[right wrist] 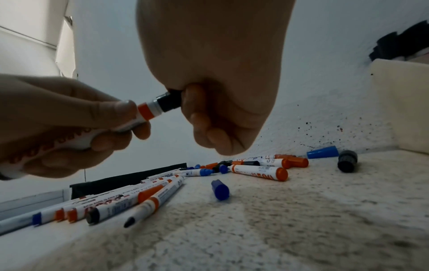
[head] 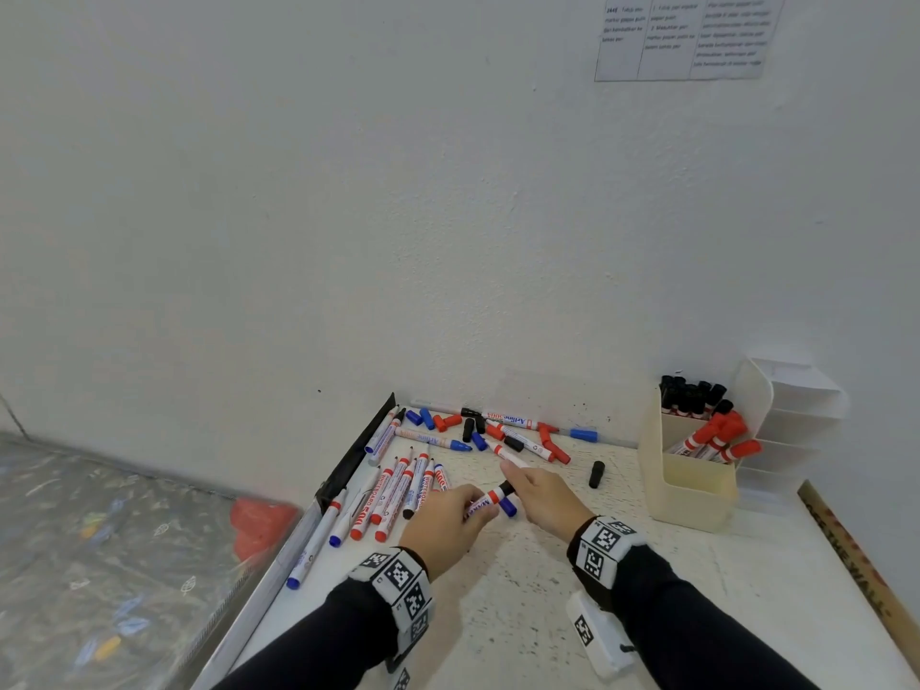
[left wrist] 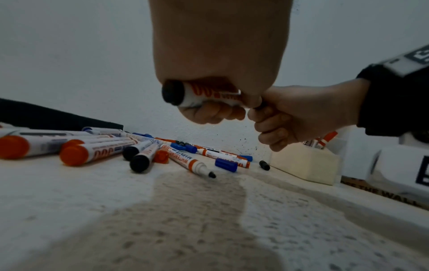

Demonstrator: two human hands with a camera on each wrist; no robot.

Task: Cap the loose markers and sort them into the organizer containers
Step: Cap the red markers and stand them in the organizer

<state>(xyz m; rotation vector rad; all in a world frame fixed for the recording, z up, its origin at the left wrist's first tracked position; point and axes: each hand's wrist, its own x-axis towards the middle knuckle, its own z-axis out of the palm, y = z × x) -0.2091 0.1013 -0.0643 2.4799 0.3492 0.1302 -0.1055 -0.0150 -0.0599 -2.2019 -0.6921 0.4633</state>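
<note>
Both hands meet above the speckled, rough-textured white tabletop (head: 522, 590). Curled round a smooth cylindrical white whiteboard marker with an orange band (right wrist: 148, 111), the left hand (head: 448, 525) holds its barrel, while the right hand (head: 542, 495) pinches a ridged black plastic cap (right wrist: 170, 100) seated on its tip. Loose markers and small tapered caps lie scattered behind, and a cream, smooth-walled rectangular organizer container (head: 692, 495) stands to the right, holding upright capped markers

Bright, even head view; dim wrist views
Wide-angle bending at edges; hands' shadow falls on the surface (left wrist: 197, 220); near palms blurred.
</note>
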